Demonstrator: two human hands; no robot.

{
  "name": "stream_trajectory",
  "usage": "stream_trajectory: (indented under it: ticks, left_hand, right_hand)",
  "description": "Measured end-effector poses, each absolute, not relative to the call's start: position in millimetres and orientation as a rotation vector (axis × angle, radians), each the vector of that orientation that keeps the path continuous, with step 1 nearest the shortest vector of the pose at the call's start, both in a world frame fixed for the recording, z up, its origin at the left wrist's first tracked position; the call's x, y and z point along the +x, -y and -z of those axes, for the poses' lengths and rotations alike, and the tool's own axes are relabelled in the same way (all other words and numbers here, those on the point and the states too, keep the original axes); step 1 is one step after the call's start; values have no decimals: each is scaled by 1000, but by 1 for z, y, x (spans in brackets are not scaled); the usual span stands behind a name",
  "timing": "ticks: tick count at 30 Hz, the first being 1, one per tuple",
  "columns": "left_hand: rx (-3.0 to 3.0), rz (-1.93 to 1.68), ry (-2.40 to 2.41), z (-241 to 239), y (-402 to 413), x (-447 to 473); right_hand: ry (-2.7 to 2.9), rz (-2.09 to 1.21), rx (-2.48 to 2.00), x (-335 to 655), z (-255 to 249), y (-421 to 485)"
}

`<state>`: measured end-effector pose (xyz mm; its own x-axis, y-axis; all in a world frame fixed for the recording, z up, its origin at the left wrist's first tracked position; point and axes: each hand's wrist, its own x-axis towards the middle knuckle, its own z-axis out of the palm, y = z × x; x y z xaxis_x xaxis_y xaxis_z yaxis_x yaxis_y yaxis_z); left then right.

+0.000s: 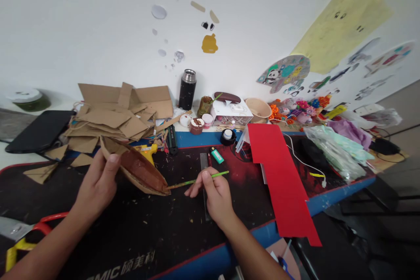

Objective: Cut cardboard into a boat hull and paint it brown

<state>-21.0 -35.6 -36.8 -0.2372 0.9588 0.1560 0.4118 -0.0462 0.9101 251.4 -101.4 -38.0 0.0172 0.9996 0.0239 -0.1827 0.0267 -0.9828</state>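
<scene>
My left hand (102,181) grips the upper left end of a boat-shaped cardboard piece (139,166), thumb on its rim. Reddish-brown paint coats the inside of this cardboard boat, while its edge stays bare brown. Between the thumb and fingers of my right hand (213,194) is a thin green paintbrush (190,181). Its tip touches the boat's pointed right end. Under my right hand lies a ruler (204,164), partly covered. A jar of brown paint (197,125) stands open behind, beside a pink-rimmed tub (207,120).
Cardboard scraps (121,116) pile up at the back left, near a yellow glue gun (148,153). Red-handled scissors (42,225) lie by my left forearm. A black thermos (188,89) stands against the wall. Red card (282,183) and plastic bags (337,148) spread across the right.
</scene>
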Motion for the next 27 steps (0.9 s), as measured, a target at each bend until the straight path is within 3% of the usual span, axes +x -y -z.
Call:
stream_trajectory:
  ticks: [27]
  left_hand:
    - [1425, -1239, -1552, 52, 38, -15]
  right_hand:
    - [1053, -1267, -1058, 246, 42, 94]
